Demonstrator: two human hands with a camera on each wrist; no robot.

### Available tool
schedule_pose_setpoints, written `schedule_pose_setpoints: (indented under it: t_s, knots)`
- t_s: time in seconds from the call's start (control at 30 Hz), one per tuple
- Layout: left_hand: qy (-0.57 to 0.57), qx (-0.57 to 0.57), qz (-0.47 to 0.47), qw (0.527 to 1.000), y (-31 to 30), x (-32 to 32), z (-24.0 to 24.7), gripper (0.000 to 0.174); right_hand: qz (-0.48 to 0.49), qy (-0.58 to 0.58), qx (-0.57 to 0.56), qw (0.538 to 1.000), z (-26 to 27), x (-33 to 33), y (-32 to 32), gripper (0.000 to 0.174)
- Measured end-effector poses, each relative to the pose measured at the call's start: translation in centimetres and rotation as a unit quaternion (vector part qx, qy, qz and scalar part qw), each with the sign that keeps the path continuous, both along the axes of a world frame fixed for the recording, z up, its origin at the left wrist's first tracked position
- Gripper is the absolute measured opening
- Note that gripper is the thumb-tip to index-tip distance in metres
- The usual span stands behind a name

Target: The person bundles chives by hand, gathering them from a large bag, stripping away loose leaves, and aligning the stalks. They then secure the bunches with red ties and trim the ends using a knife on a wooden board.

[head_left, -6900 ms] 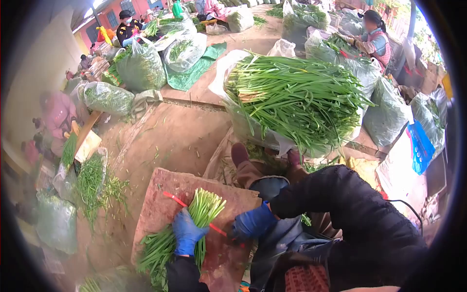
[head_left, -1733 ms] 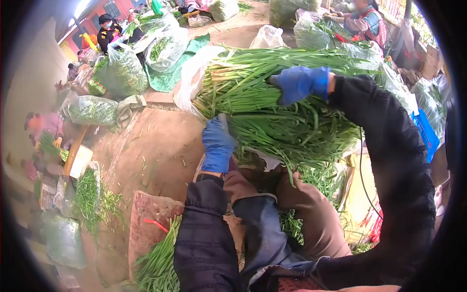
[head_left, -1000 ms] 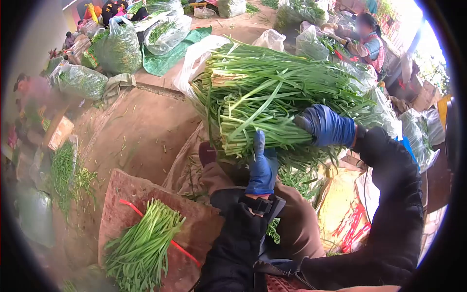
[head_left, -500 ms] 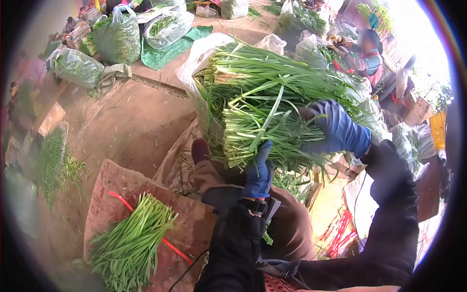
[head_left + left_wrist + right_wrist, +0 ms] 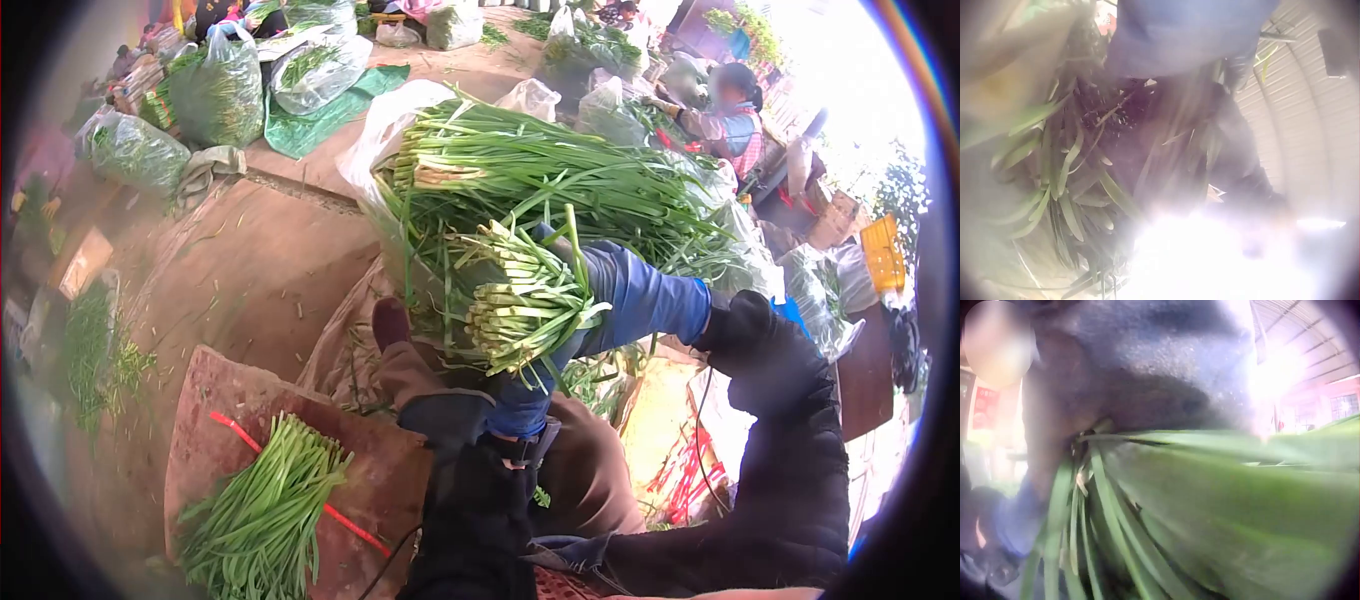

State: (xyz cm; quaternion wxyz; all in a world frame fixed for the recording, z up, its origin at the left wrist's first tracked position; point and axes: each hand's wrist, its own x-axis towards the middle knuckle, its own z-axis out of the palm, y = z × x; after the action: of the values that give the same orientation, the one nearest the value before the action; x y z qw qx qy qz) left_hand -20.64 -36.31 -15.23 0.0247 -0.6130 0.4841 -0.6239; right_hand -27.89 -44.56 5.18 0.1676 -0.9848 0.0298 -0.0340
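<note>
In the head view a bundle of green stalks [image 5: 520,300] is held up in front of the large pile, its pale cut ends toward the camera. The gloved right hand [image 5: 635,295] grips it from the right side. Below the bundle is the gloved left hand [image 5: 520,400], its fingers mostly hidden behind the stalks. Long leaves [image 5: 1122,519] come out from under the right glove in the right wrist view. The left wrist view shows blurred blue glove [image 5: 1191,37] above hanging leaves [image 5: 1066,169].
The large leafy pile [image 5: 560,165] lies in a plastic bag [image 5: 365,155]. At lower left, a reddish board [image 5: 215,390] carries another bunch [image 5: 265,510] across a red strip [image 5: 355,530]. More red strips [image 5: 685,470] lie at right. Filled bags and a seated person are behind.
The right hand has drawn a bundle out of the pile and raised its cut ends toward the camera. The left hand has come under it. Earlier, the left hand held the bunch on the board.
</note>
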Motion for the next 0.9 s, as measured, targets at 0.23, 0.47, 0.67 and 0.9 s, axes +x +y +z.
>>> schedule_pose_setpoints:
  t_s: [0.23,0.47,0.67,0.9]
  knots:
    - [0.020,0.004,0.031,0.999,1.7,-1.0,4.8,0.057,0.039,-0.047,0.089,0.994,-4.1,-2.5,-3.1,0.069]
    - [-0.398,0.045,0.320,0.859,3.0,-0.3,8.5,0.053,0.068,-0.010,0.126,0.990,-3.0,-3.4,-3.6,0.066]
    - [-0.329,0.303,0.109,0.888,1.3,-2.1,0.7,0.056,0.052,-0.023,0.205,0.977,-2.7,-4.3,-2.9,0.068]
    - [-0.216,0.209,-0.012,0.954,-0.1,-0.5,-6.1,0.042,-0.032,-0.054,0.194,0.979,-2.8,-3.8,-1.8,0.083]
